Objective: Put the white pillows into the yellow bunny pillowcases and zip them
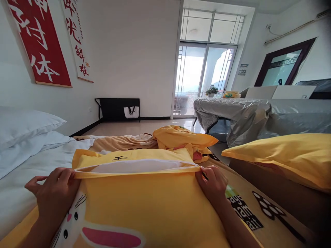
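Note:
A yellow pillowcase (152, 203) with a rabbit print lies in front of me on the bed. Its long zippered opening gapes toward the far side, and a white pillow or lining (137, 166) shows inside. My left hand (55, 189) pinches the left end of the opening's edge, thumb hidden beneath the cloth. At the opposite end, my right hand (212, 182) grips the corner by the zipper, its fingers curled. Between the two hands the edge is pulled nearly straight.
White pillows (26, 125) lie on the left. Beyond the pillowcase is a crumpled yellow cloth (181, 136) on a patterned brown blanket (121, 142). Another yellow pillow (289, 155) sits at the right. A plastic-covered table (232, 112) stands farther back, near glass doors (191, 75).

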### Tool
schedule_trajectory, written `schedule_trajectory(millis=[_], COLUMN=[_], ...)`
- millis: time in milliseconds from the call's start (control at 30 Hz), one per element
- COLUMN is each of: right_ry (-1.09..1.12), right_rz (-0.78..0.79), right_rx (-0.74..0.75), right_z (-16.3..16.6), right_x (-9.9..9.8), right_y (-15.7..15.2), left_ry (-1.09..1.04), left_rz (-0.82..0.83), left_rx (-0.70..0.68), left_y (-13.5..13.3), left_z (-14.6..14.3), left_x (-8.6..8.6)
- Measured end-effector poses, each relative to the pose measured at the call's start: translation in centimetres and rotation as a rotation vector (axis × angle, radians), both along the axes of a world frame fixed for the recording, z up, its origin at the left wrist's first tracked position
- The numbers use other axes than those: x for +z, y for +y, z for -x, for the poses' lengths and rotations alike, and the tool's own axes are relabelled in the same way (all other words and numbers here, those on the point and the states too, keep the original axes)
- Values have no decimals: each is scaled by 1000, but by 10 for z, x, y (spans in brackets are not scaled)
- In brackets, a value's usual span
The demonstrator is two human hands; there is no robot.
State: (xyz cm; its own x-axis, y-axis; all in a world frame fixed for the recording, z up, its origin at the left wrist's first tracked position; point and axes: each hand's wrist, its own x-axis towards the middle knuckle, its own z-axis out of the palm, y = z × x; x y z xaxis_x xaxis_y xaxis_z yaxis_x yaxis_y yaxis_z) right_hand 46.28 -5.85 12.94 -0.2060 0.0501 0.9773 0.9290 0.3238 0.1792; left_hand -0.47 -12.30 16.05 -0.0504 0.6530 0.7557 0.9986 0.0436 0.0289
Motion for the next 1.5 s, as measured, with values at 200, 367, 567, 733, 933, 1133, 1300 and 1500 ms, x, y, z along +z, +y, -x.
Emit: schedule_trajectory(millis=[200, 367, 567, 733, 933, 1133, 1300, 1500], right_ry=[-28, 69, 121, 135, 153, 160, 150, 152], right_rz=[265, 116, 38, -6, -23, 10, 14, 37], right_rx=[-18, -9, 23, 54, 72, 58, 75, 101], right_z=[13, 8, 6, 7, 7, 8, 9, 8], right_x=[-13, -14, -14, -10, -6, -6, -5, -7], right_y=[10, 9, 8, 4, 3, 1, 0, 2], left_ry=[30, 162, 63, -156, -111, -40, 49, 104], left_rz=[485, 508, 541, 776, 1046, 1294, 1317, 1271], left_rx=[32, 3, -711, -866, -904, -891, -855, -785], left_y=[19, 1, 3, 52, 76, 61, 49, 43], left_z=[-18, -33, -169, -248, -253, -232, -228, -228], left_x=[-3, 15, 81, 84, 79, 99, 109, 111])
